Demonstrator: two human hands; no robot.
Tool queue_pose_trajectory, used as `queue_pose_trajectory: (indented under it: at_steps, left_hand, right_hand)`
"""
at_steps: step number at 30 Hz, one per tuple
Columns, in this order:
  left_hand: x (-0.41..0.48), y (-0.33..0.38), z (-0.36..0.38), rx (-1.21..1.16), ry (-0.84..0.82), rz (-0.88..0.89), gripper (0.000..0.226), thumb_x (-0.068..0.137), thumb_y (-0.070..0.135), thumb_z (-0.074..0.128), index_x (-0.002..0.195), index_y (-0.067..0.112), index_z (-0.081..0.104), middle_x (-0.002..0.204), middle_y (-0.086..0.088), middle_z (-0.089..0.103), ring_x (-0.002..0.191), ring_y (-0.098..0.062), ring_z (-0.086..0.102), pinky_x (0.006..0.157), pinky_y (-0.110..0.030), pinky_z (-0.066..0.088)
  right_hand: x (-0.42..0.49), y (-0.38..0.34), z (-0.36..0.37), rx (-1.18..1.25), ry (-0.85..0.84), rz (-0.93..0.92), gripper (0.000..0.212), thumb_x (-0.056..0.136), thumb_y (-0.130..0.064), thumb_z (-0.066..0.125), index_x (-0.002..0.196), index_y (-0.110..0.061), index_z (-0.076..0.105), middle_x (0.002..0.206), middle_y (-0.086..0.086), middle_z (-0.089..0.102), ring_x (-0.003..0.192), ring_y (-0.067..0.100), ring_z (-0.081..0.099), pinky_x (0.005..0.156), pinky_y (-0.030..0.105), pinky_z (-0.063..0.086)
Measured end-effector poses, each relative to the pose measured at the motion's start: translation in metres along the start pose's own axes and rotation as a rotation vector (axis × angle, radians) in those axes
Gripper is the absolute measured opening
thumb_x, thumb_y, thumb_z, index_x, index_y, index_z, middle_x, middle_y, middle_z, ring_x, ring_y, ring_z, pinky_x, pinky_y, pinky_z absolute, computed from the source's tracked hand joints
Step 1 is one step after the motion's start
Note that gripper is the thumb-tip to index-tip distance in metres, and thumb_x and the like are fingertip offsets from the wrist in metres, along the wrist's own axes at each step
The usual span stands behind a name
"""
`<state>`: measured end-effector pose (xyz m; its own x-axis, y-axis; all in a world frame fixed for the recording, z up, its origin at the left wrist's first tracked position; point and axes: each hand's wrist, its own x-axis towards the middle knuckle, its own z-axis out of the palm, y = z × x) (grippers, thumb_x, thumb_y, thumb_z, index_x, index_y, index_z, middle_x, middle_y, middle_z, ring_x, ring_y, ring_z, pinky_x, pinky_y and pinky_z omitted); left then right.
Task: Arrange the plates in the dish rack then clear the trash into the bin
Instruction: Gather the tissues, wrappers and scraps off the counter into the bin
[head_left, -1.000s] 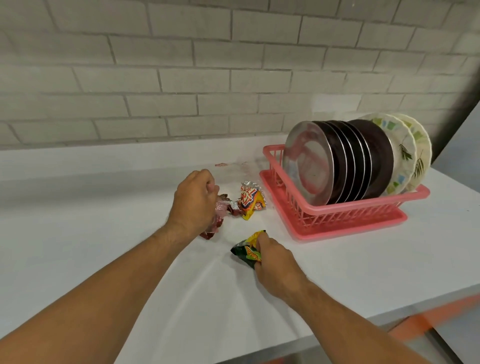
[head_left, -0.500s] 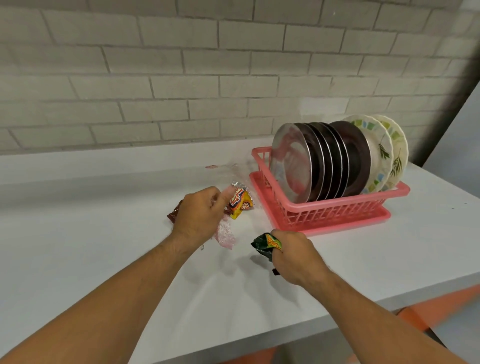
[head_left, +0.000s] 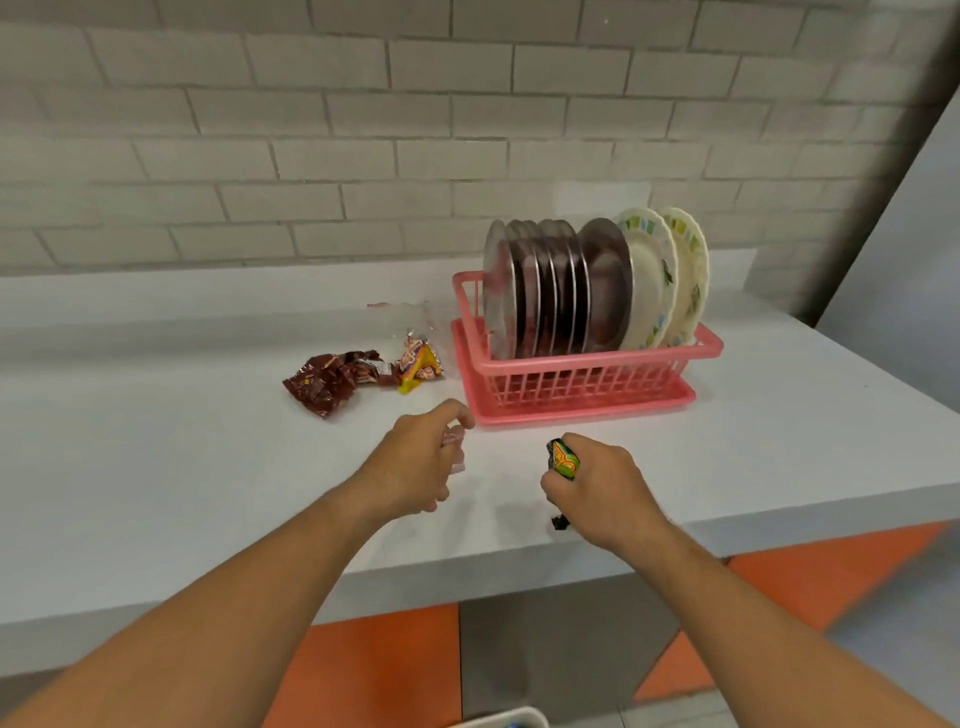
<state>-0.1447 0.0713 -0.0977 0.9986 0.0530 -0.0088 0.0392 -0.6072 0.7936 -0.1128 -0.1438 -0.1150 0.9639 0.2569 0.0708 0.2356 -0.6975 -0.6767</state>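
The pink dish rack stands on the white counter with several steel plates and two patterned white plates upright in it. My right hand is closed around a crumpled green wrapper above the counter's front part. My left hand holds a thin pinkish clear wrapper, mostly hidden by the fingers. A brown wrapper and a yellow-orange wrapper lie left of the rack.
A brick wall backs the counter. A scrap of clear plastic lies near the rack's back left corner. Below the counter's front edge are orange and grey floor tiles, and a white rim shows at the bottom edge.
Both hands have drawn back from the wrapper pile toward the counter's front edge, each carrying a wrapper. The view has pulled back, and the floor now shows.
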Motion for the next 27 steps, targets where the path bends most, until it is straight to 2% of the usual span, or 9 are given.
queue_pose_trajectory:
  at_steps: [3,6,9,11,14,19,21,24,27]
  left_hand:
    - [-0.019,0.003,0.029,0.218,-0.019,0.073,0.021,0.101,0.025,0.042,0.100,0.044,0.051,0.090,0.002,0.063,0.058,-0.004,0.060,0.046,-0.014,0.043]
    - [-0.039,0.000,0.057,0.245,-0.033,0.091,0.014,0.098,0.035,0.049,0.088,0.033,0.059,0.076,0.010,0.062,0.067,-0.005,0.062,0.056,-0.018,0.045]
    - [-0.058,-0.004,0.081,0.276,-0.052,0.096,0.041,0.091,0.050,0.055,0.063,0.020,0.055,0.059,0.006,0.058,0.057,-0.009,0.058,0.056,-0.027,0.045]
    - [-0.071,-0.008,0.094,0.279,-0.052,0.117,0.049,0.088,0.056,0.054,0.057,0.018,0.052,0.056,0.007,0.061,0.055,-0.006,0.058,0.055,-0.029,0.046]
    - [-0.086,-0.019,0.109,0.326,0.023,0.153,0.053,0.087,0.056,0.054,0.050,0.020,0.044,0.048,0.018,0.054,0.046,-0.004,0.048,0.046,-0.025,0.030]
    - [-0.106,-0.053,0.138,0.471,0.025,0.071,0.061,0.076,0.072,0.041,0.050,0.017,0.043,0.044,0.003,0.045,0.043,-0.011,0.040,0.043,-0.027,0.027]
    - [-0.113,-0.071,0.149,0.524,-0.014,0.043,0.065,0.076,0.077,0.034,0.051,0.018,0.046,0.044,0.004,0.046,0.042,-0.009,0.041,0.042,-0.025,0.025]
    - [-0.124,-0.100,0.166,0.524,-0.088,-0.008,0.061,0.091,0.061,0.031,0.053,0.017,0.049,0.046,0.001,0.050,0.043,-0.014,0.047,0.041,-0.026,0.027]
    - [-0.132,-0.129,0.182,0.552,-0.120,-0.042,0.052,0.098,0.047,0.031,0.053,0.022,0.042,0.056,0.004,0.057,0.051,-0.016,0.051,0.047,-0.028,0.028]
  right_hand:
    - [-0.017,0.018,-0.010,0.075,-0.066,0.009,0.011,0.085,-0.015,0.056,0.080,-0.016,0.046,0.082,0.008,0.057,0.073,0.028,0.061,0.055,0.041,0.055]
    - [-0.036,0.038,-0.009,0.135,-0.158,-0.016,0.019,0.087,-0.011,0.054,0.090,-0.026,0.043,0.089,0.006,0.055,0.073,0.022,0.060,0.047,0.027,0.052]
    - [-0.059,0.056,-0.002,0.236,-0.205,-0.024,0.044,0.087,-0.001,0.051,0.101,-0.042,0.046,0.094,0.003,0.058,0.072,0.023,0.064,0.050,0.029,0.054]
    - [-0.071,0.067,0.005,0.249,-0.224,-0.020,0.051,0.086,0.003,0.049,0.096,-0.046,0.056,0.091,-0.002,0.061,0.067,0.018,0.062,0.051,0.028,0.054]
    - [-0.087,0.082,0.018,0.169,-0.244,-0.003,0.044,0.084,0.002,0.050,0.075,-0.039,0.062,0.073,-0.010,0.060,0.058,0.011,0.058,0.050,0.027,0.053]
    - [-0.111,0.110,0.048,0.142,-0.223,0.147,0.028,0.081,-0.006,0.053,0.067,-0.029,0.060,0.062,-0.004,0.061,0.055,0.013,0.058,0.043,0.027,0.046]
    - [-0.118,0.122,0.065,0.123,-0.251,0.185,0.016,0.080,-0.021,0.058,0.064,-0.024,0.057,0.060,-0.001,0.060,0.053,0.014,0.056,0.046,0.033,0.048]
    - [-0.129,0.138,0.093,0.061,-0.266,0.241,0.046,0.080,-0.056,0.057,0.060,-0.015,0.050,0.052,0.003,0.054,0.042,0.011,0.046,0.044,0.032,0.046]
    - [-0.138,0.153,0.125,0.007,-0.231,0.263,0.042,0.091,-0.045,0.054,0.053,-0.026,0.049,0.040,-0.006,0.039,0.034,0.012,0.036,0.036,0.026,0.035]
